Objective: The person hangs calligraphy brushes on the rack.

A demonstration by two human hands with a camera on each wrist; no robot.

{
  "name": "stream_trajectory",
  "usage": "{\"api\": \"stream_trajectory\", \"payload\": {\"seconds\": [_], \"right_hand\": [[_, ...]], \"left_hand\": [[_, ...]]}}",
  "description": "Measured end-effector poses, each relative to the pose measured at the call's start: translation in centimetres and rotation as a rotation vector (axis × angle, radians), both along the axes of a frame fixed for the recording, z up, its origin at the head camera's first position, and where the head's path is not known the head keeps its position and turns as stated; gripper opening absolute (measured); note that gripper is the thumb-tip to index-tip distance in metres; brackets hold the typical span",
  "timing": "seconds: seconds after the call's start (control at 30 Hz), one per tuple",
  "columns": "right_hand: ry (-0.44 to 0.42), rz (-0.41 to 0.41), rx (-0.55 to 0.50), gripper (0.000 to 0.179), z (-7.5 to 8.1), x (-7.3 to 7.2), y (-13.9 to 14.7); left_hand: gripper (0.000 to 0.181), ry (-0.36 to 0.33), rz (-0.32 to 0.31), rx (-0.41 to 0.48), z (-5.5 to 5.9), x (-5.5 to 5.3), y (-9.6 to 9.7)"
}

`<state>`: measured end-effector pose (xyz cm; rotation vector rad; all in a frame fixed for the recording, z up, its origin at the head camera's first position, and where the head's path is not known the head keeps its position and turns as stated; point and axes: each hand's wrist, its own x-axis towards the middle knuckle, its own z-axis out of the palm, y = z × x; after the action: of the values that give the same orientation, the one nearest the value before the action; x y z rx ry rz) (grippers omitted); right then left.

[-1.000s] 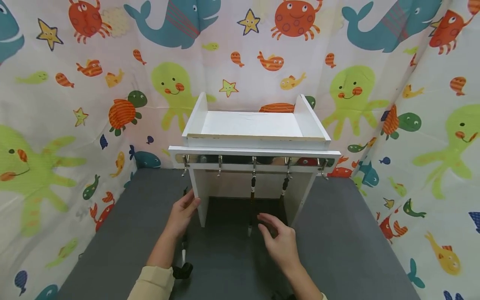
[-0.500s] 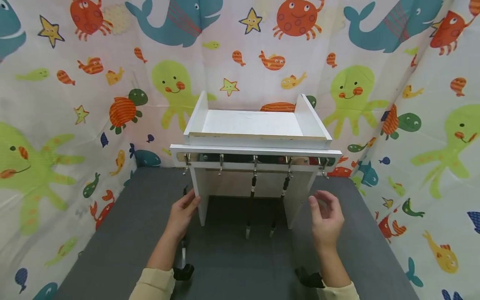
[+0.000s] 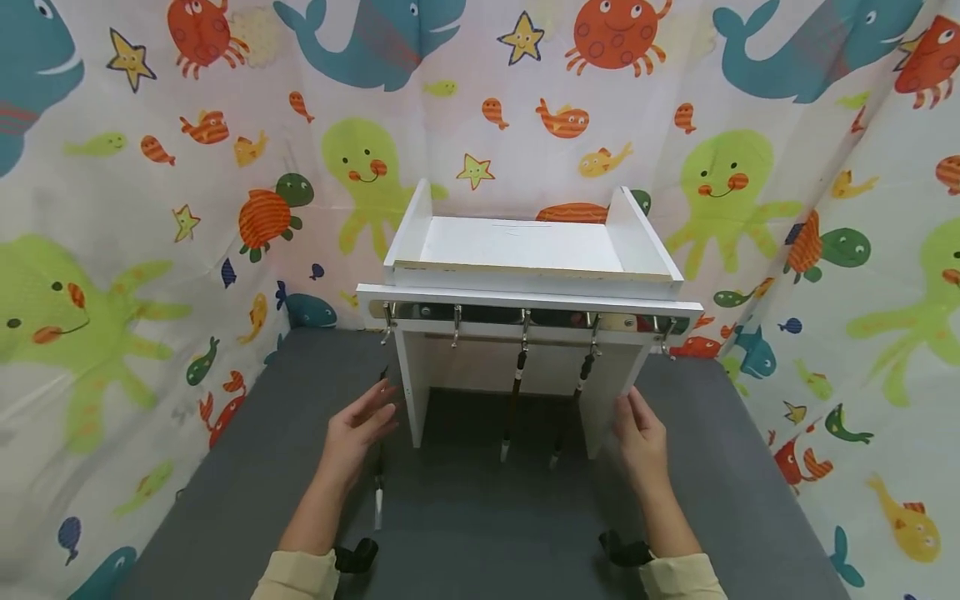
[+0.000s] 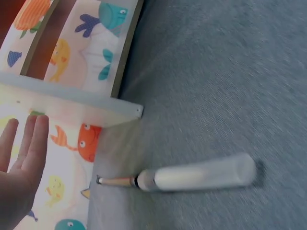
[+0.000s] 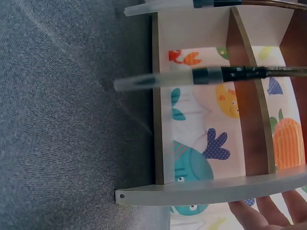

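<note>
White rack (image 3: 536, 285) holds two rods (image 5: 208, 75) on hooks (image 3: 525, 322); left hand (image 3: 358, 429) hovers just beside it, grip released; right hand (image 3: 642, 433) touches its side panel (image 5: 206, 191), grip loose.

White shelf (image 3: 525, 295), sea-creature-print curtain (image 3: 517, 142)

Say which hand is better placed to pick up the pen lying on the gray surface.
Probably the left hand: holding nothing, close beside the pen. The right hand is across, at the rack's right panel.
</note>
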<state>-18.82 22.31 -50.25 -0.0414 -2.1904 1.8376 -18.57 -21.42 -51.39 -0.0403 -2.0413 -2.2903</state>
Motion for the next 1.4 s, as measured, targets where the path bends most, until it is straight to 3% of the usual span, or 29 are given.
{"api": "stream_trajectory", "payload": {"seconds": [0.13, 0.27, 0.4, 0.53, 0.73, 1.03, 1.23, 1.4], "right_hand": [[-0.002, -0.023, 0.005, 0.046, 0.0, -0.3, 0.0], [-0.017, -0.021, -0.008, 0.046, 0.0, -0.4, -0.1], [-0.039, -0.018, -0.008, 0.047, -0.2, 0.0, -0.2], [-0.030, -0.018, 0.029, 0.047, -0.1, 0.3, 0.2], [0.054, 0.039, 0.111, 0.054, -0.2, 0.0, 0.3], [0.072, 0.085, 0.059, 0.065, 0.0, -0.4, 0.3], [0.064, 0.117, 0.064, 0.065, 0.1, -0.3, 0.7], [0.062, 0.136, 0.066, 0.067, 0.0, -0.2, 0.8]], "left_hand": [[0.062, -0.048, 0.016, -0.008, -0.4, 0.7, -1.0], [0.064, -0.164, 0.067, -0.076, -1.4, 0.9, -2.0], [0.064, -0.284, 0.108, -0.174, -2.7, 0.6, -2.5], [0.065, -0.340, 0.145, -0.277, -3.6, -0.2, -1.9], [0.060, -0.363, 0.212, -0.401, -3.9, -0.9, -1.3], [0.059, -0.315, 0.296, -0.692, -4.9, -2.1, -0.4], [0.055, -0.300, 0.349, -0.755, -4.7, -2.5, 0.1], [0.050, -0.319, 0.350, -0.702, -4.5, -2.4, -0.2]]}}
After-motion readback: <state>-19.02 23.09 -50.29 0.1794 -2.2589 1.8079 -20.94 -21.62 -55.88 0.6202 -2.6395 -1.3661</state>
